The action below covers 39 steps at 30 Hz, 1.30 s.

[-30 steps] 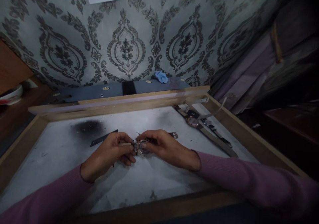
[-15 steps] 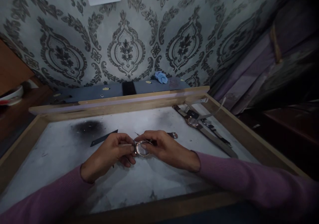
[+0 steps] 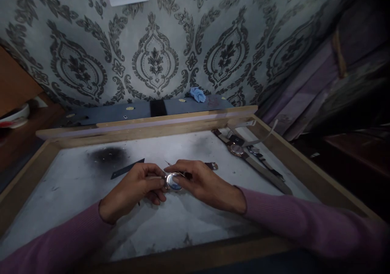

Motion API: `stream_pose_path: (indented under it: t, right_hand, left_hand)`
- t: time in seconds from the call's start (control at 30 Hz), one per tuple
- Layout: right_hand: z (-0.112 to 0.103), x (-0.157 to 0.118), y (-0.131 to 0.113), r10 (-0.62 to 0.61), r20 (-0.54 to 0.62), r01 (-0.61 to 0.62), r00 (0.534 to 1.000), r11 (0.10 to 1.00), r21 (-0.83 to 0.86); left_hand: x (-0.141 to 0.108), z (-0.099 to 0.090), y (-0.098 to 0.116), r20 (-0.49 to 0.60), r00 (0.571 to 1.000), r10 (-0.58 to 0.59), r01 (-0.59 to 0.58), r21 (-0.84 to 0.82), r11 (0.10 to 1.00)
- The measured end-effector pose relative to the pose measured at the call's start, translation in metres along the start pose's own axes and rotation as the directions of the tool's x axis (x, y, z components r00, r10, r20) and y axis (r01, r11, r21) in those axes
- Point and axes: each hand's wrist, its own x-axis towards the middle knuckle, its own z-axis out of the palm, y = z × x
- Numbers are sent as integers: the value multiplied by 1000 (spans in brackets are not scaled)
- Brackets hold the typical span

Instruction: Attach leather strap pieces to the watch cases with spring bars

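Observation:
A round, shiny watch case (image 3: 174, 183) is held between my two hands, just above the white tray floor (image 3: 170, 221). My left hand (image 3: 141, 184) pinches its left edge with thumb and fingers. My right hand (image 3: 196, 178) grips it from the right, the thumb lying on the face and the fingers curled over the far side. A thin pointed tip (image 3: 167, 162) shows by the right fingers; what it belongs to is hidden. Behind my left hand lies a dark flat strap piece (image 3: 128, 168). A buckled strap end (image 3: 212, 166) sticks out beyond my right hand.
Several watches, among them a brown-strapped watch (image 3: 237, 149), lie at the tray's right back. A pale curved strip (image 3: 268, 132) rises there. The wooden rim (image 3: 146, 124) surrounds the work surface. Behind it sits a crumpled blue cloth (image 3: 197, 95) by the patterned wall.
The watch face now catches a bright bluish reflection, so it seems slightly tilted. Both hands keep almost the same place and grip.

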Motion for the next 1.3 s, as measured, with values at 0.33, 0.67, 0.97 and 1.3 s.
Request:
stream_pose_path:
  t: [0.33, 0.67, 0.97, 1.3]
  right_hand:
    - [1, 1, 1, -21, 7, 20, 1000, 999, 34]
    - [2, 1, 2, -2, 13, 2, 1000, 998, 58]
    - [3, 0, 5, -29, 18, 28, 999, 998, 64]
    - [2, -1, 2, -72, 24, 71, 997, 997, 41]
  left_hand:
    - [0, -2, -3, -3, 1000, 17, -17, -13, 1000]
    - [3, -4, -7, 5, 1000, 11, -11, -50, 999]
    - [5, -4, -9, 2, 1000, 5, -5, -76, 997]
    - [5, -6, -9, 7, 1000, 19, -18, -44, 999]
